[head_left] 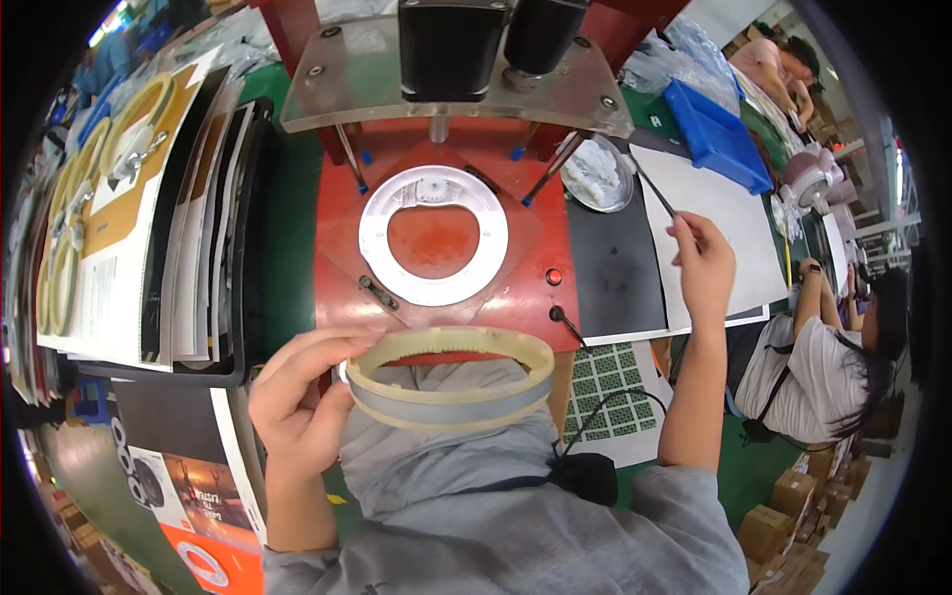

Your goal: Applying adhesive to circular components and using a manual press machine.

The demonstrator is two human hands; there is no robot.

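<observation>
My left hand (309,397) grips a pale yellow ring (451,409) at its left side, thumb and fingers closed on the rim. The ring has teeth along its inner wall and a grey band outside; it is held up in front of my lap. In my right hand (706,266) is a thin dark stick (653,186), pinched between the fingers. Its far end points at a round metal dish (607,205) with a white, grease-like mass (593,167) in it; whether it touches is unclear. Straight ahead, a flat white ring (375,243) with a small white gear (432,188) lies on a red machine base (342,293).
A clear plate (362,84) stands on posts over the red base. Left is a black bin (243,372) of upright boards, with yellow rings (134,124) on top. At right are white sheets (739,238), a blue tray (709,139) and a seated person (803,377).
</observation>
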